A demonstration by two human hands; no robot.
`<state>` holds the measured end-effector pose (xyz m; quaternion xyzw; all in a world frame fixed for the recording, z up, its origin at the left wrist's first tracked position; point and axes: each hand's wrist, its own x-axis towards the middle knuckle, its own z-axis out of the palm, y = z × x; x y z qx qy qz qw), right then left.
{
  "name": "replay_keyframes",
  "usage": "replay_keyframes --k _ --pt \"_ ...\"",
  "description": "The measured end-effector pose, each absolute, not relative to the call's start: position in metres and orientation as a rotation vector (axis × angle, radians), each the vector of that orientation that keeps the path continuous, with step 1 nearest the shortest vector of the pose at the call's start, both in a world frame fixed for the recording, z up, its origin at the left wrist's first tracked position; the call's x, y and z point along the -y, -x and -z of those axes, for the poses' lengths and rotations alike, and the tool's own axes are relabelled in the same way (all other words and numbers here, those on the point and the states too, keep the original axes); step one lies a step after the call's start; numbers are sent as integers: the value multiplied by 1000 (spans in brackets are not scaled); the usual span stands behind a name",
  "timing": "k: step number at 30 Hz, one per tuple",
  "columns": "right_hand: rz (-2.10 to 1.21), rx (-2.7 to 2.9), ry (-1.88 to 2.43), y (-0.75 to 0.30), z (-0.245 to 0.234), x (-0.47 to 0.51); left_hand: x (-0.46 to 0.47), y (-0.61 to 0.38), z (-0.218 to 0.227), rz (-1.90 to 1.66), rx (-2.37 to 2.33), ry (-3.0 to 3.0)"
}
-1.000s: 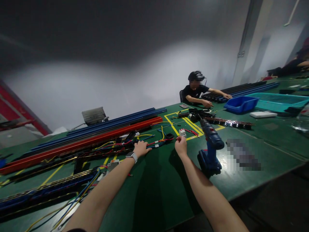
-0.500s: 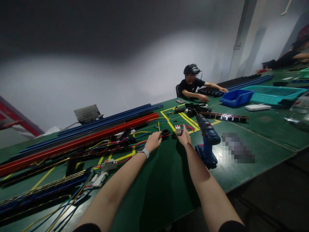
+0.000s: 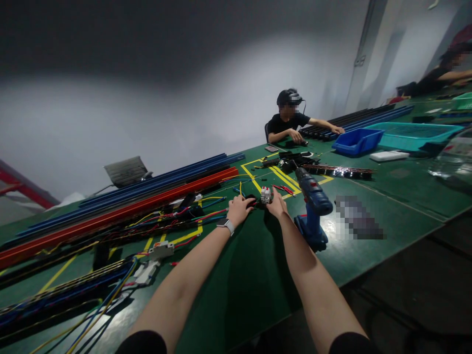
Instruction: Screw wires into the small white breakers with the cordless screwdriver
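Over the green table, my left hand (image 3: 239,210) is closed on a small black part (image 3: 251,201) with coloured wires running into it. Its far end lies near a small white block with red tops (image 3: 265,194), perhaps a wire connector, which my right hand (image 3: 277,204) pinches from the right side. Whether the black part and the block touch, I cannot tell. Red leads (image 3: 283,190) lie just beyond my right hand. A blue cordless drill (image 3: 313,196) stands beside my right forearm.
Orange (image 3: 206,188) and blue rails (image 3: 191,172) run along the left, with wired strips (image 3: 110,275) and white connectors (image 3: 161,250) nearer me. A co-worker (image 3: 287,120) sits across, by a blue bin (image 3: 357,142) and a teal tray (image 3: 420,135). A blurred-out object (image 3: 359,216) lies right of the drill.
My two hands have come closer together, bringing the black part nearer to the white block. The camera view has shifted slightly. The co-worker's nearer hand has moved back towards their body.
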<state>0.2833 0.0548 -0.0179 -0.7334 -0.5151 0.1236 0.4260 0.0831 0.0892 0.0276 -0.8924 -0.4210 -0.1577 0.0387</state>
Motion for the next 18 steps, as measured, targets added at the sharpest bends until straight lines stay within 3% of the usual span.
replay_keyframes --k 12,18 --pt "-260 1370 1837 -280 14 -51 -87 -95 -17 559 1265 2772" --pt "-415 1116 1675 -277 14 -50 -90 -99 -12 630 1276 2787"
